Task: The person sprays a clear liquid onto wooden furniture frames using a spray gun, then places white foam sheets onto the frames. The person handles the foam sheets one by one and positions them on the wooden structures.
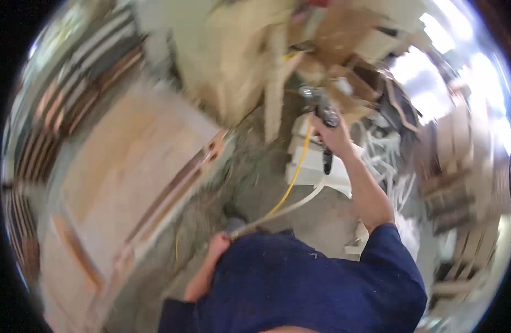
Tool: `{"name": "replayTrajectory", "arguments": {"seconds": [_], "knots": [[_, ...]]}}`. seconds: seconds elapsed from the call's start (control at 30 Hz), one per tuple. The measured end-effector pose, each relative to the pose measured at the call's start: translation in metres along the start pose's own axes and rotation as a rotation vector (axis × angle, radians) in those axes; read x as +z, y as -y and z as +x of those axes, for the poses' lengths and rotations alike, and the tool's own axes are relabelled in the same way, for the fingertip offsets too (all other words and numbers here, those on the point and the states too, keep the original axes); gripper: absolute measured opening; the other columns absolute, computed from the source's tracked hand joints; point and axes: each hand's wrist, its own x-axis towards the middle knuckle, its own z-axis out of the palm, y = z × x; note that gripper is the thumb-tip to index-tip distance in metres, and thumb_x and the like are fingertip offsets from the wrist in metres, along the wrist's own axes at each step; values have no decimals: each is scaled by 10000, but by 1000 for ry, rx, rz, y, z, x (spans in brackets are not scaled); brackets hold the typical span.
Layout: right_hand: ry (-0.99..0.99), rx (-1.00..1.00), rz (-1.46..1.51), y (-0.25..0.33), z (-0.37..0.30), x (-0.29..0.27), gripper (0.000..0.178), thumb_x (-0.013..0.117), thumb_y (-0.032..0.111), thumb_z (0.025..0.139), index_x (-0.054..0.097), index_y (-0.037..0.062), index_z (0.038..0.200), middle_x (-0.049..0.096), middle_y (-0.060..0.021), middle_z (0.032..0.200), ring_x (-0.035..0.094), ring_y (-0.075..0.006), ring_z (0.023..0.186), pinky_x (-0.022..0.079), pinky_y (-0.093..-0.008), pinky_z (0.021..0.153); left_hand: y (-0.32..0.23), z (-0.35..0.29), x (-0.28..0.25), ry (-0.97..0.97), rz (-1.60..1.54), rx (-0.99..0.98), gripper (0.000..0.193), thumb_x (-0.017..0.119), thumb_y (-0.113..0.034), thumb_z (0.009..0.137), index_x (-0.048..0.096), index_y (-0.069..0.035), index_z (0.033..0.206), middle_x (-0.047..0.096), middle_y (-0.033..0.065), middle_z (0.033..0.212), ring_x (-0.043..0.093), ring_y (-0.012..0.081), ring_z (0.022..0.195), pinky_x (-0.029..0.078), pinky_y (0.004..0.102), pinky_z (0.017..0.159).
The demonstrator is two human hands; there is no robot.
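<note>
- Panel of pale wood, the largest thing seen, is taken as the landmark.
- Stacked timber is seen well to the right of the panel, blurred.
- Brown cardboard is heaped to the right of the panel's far end.
- A white block-like piece is seen right of the panel, below and behind the tool.
- A pale hose is stretched to the right of the panel, up to the tool's handle; by judgement, some slack should be left in it so that the handle is not pulled.
- A yellow line is run beside it; it is best kept from being snagged or crossed.
- A dark tool with a silvery head is held to the right of the panel; its handle is best gripped firmly, with fingers kept off the head.
- The right hand is closed around that tool.
- The left hand, nearer the panel, is closed narrowly on the pale hose.
- No brand, label or writing can be read.
</note>
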Motion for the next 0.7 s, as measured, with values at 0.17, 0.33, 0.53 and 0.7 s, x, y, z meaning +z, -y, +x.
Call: {"name": "replayTrajectory", "arguments": {"seconds": [0.17,0.33,0.53,0.7], "knots": [[248,-177,-2,-34,66,101,556,681,206,861,402,49,1316,608,-79,1013,593,-134,766,499,-292,703,-13,4,-6,-75,81,-19,285,711,-300,714,694,-187,976,671,84,1046,624,292,1025,488,418,870],[399,-339,-138,-78,179,199,568,668,204,849,416,20,1323,613,-115,1007,589,-168,836,480,-316,764,-35,9,-26,-215,108,24,616,748,-417,697,591,-157,1233,558,141,1267,507,321,1209,387,490,1015],[628,-175,-177,-101,295,309,644,632,238,845,376,27,1397,519,-221,1323,506,-330,1216,400,-399,996,8,-16,45,-176,-325,-396,662,663,-416,822,497,-26,1331,490,189,1373,414,345,1306,330,422,1078],[660,-388,-369,-156,380,402,677,604,118,875,272,81,1464,460,-232,1369,465,-351,1246,409,-439,978,-35,-64,114,-310,-839,-730,488,632,-310,887,557,32,1227,652,149,1073,609,247,966,463,361,863]]}}
